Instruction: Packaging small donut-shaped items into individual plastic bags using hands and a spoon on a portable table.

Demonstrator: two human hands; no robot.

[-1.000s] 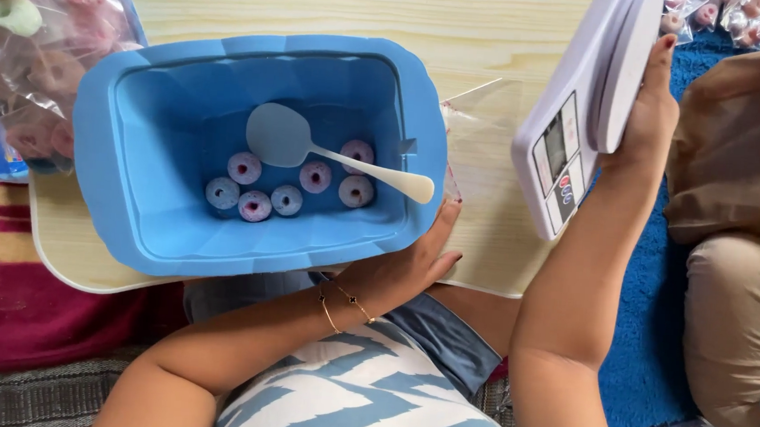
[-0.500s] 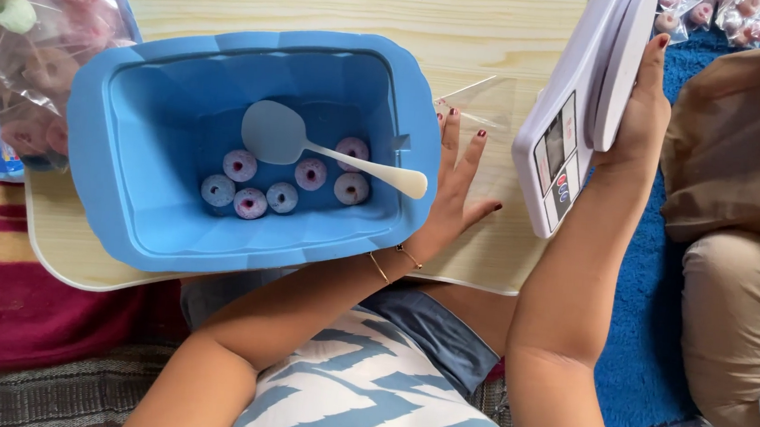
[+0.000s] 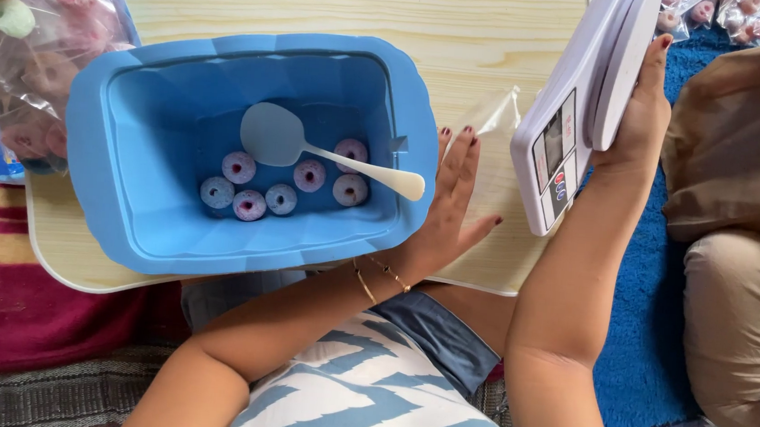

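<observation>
— Why is the scale (image 3: 583, 112) tipped up?
— The right hand (image 3: 640, 125) grips its edge, fingers closed, lifting it off the table (image 3: 491, 34).
— And the left hand (image 3: 452, 201)?
— Open and flat beside the blue tub (image 3: 130, 223), on a clear bag (image 3: 493, 132).

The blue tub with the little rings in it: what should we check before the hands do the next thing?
1. Blue tub flat on the small table: ok.
2. Rings all inside the tub: ok.
3. White scoop resting inside the tub: ok.
4. Left hand flat beside the tub, on the clear bag: ok.
5. Right hand gripping the tilted white scale: ok.
6. Scale level: not ok.
</observation>
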